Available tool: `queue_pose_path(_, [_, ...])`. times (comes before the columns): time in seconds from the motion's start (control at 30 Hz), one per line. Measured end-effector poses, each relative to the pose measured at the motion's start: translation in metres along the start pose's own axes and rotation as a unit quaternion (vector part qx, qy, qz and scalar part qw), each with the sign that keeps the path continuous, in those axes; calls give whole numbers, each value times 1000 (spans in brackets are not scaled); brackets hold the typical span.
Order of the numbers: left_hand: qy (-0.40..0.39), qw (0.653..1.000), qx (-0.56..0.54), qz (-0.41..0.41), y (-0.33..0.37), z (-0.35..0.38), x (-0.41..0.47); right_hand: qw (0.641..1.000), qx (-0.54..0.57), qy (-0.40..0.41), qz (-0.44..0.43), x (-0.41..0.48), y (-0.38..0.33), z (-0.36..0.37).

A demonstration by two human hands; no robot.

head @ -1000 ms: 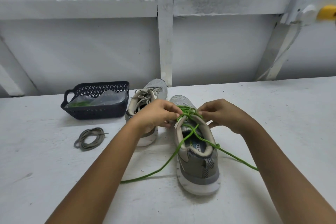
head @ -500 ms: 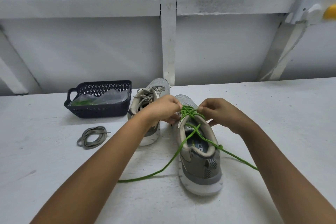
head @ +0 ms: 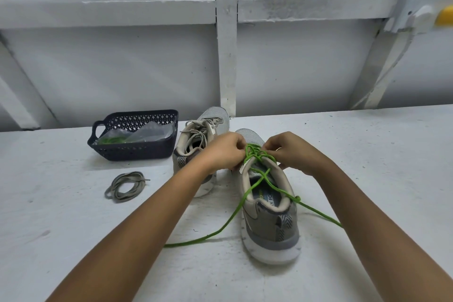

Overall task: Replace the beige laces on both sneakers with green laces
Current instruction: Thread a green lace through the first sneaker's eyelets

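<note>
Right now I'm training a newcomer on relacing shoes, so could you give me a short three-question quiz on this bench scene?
1. True or false: the far grey mesh sneaker, beside the dark blue plastic basket, carries beige laces.
2. Where does the loose coiled beige lace lie? A) in the basket B) on the white table, nearer than the basket C) inside a sneaker
3. Short answer: what do the left hand and right hand both pinch, at the eyelets of the near grey sneaker?
Key: 1 true; 2 B; 3 the bright green cord lace.
</note>
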State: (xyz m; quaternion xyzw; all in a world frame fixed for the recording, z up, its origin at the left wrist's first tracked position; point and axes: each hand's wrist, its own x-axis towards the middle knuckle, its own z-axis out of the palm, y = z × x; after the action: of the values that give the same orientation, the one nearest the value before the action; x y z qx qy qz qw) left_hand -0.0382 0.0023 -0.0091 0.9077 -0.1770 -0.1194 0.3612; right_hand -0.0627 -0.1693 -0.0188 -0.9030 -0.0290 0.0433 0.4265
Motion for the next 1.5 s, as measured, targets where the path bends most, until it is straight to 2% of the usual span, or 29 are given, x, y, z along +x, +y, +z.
queue_pose_path(0.07, [21,1000,19,1,0,2,1,1000,-19,5,-3,2,0,0])
queue_pose_path(0.23, [40,999,-11,-25,-1,7,4,999,-50,14,10,7,3,4])
queue_pose_path(0.4, [55,998,27,-12,0,9,5,998,-50,21,7,8,4,6])
queue_pose_path(0.53, [44,995,-85,-13,-4,9,3,999,38,27,10,2,3,0])
queue_pose_path(0.6, [14,990,-137,-9,-7,4,0,997,79,-4,9,-2,2,-8])
queue_pose_path(0.67, [-26,989,-142,-6,-8,-1,-1,997,71,-37,8,-5,0,-13])
queue_pose_path(0.83, [-43,994,-98,-3,-2,-8,-1,998,15,-65,0,-6,-6,-18])
queue_pose_path(1.03, [-27,999,44,12,5,-3,0,998,35,-48,21,-3,-4,-15])
queue_pose_path(1.13, [-26,997,71,13,9,-2,2,998,32,-48,20,-3,-5,-14])
queue_pose_path(1.3, [-28,999,23,-10,9,-1,4,998,29,-46,25,-2,-8,-14])
queue_pose_path(1.5, [-19,990,-136,-31,-6,-5,0,997,-26,-65,29,1,-12,-12])
